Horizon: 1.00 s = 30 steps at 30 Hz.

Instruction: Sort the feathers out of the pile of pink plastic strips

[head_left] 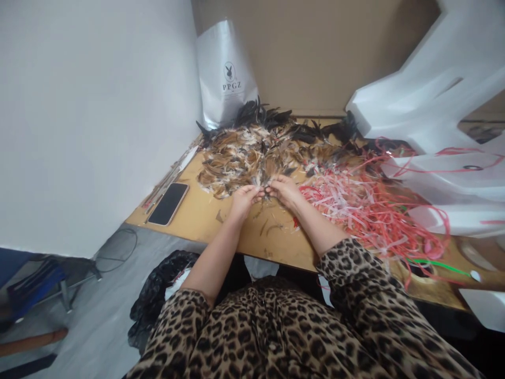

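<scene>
A heap of brown, white and black feathers (252,152) covers the back of a wooden table (197,216). My left hand (245,199) and my right hand (284,190) meet at the heap's near edge, fingertips almost touching. Both have their fingers pinched together on a small bunch of feathers (265,190) held between them. A few loose feathers lie on the wood just in front of my wrists. My sleeves have a leopard print.
A tangle of red and white strips (366,210) lies right of my hands. A black phone (169,203) rests at the table's left. A white bag (226,73) stands at the back, white foam pieces (434,105) at the right. A black bag (158,295) sits on the floor.
</scene>
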Motion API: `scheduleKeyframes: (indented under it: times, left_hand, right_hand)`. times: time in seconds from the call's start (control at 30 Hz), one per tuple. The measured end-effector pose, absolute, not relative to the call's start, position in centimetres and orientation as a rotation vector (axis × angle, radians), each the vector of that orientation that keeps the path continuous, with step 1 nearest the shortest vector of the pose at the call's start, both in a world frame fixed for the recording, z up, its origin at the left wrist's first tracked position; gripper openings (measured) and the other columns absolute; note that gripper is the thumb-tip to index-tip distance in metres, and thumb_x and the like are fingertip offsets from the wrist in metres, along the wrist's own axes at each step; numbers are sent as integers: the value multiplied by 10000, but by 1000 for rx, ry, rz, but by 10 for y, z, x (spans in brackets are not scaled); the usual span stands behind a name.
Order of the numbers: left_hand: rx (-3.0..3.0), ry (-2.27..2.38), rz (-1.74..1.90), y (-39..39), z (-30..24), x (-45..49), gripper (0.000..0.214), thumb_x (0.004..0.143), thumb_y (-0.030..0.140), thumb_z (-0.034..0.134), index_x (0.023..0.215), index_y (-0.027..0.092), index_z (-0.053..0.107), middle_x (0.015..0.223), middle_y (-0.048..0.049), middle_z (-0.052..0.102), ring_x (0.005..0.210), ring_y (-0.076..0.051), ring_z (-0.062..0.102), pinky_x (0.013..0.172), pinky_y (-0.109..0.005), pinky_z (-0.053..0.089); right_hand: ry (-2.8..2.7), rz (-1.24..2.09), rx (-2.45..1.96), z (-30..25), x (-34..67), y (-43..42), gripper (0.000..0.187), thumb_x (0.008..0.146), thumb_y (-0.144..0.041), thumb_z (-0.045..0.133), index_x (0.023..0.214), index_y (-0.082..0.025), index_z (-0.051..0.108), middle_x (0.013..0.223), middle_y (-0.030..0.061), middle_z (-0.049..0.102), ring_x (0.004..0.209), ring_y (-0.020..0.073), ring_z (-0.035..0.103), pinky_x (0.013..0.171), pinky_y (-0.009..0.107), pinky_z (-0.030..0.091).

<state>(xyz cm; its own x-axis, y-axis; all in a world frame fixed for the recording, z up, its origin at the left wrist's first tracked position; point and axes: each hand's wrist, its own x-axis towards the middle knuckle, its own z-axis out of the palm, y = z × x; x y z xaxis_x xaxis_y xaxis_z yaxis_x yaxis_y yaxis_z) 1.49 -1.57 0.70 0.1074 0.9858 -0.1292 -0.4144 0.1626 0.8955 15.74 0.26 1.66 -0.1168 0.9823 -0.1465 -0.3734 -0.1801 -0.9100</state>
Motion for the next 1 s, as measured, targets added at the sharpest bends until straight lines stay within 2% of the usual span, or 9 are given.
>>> scheduleKeyframes:
  times: [0.23, 0.43, 0.63, 0.8, 1.0]
  left_hand:
    - [886, 938, 1237, -12, -2, 11, 221, 599, 268, 715, 719, 116, 609, 591, -24, 625, 509, -73, 552, 501, -184, 390]
    - [912, 927, 1198, -14, 0, 10, 254, 590, 307, 714, 711, 115, 601, 617, -25, 632, 512, -66, 548, 487, -173, 379]
    - [894, 917, 1192, -15, 1, 11, 244, 593, 287, 714, 712, 114, 591, 604, -19, 625, 507, -66, 552, 485, -172, 383]
    - [842, 843, 1177, -17, 3, 11, 211, 600, 227, 715, 721, 107, 591, 655, -19, 631, 525, -53, 557, 490, -156, 405]
    - [520, 787, 1258, -11, 6, 8, 83, 678, 78, 637, 721, 115, 577, 623, 16, 593, 534, -12, 542, 510, -94, 418]
  right_hand:
    - [-936, 1578, -955, 12, 150, 0, 190, 549, -162, 658, 682, -158, 524, 532, -25, 604, 477, 79, 568, 425, 152, 429]
    - [-995, 1692, -845, 11, 152, -2, 198, 567, -191, 688, 717, -144, 566, 567, -4, 621, 501, 78, 560, 475, 175, 437]
    - [-943, 1651, -861, 11, 150, 0, 217, 545, -239, 739, 616, -136, 561, 512, -23, 576, 467, 69, 518, 472, 186, 403]
    - [-944, 1596, -895, 10, 151, 1, 277, 532, -307, 758, 567, -137, 543, 491, -23, 565, 463, 69, 507, 470, 191, 379]
    - [-854, 1581, -908, 13, 150, 0, 289, 507, -282, 761, 652, -150, 548, 544, -27, 598, 464, 68, 523, 418, 169, 369]
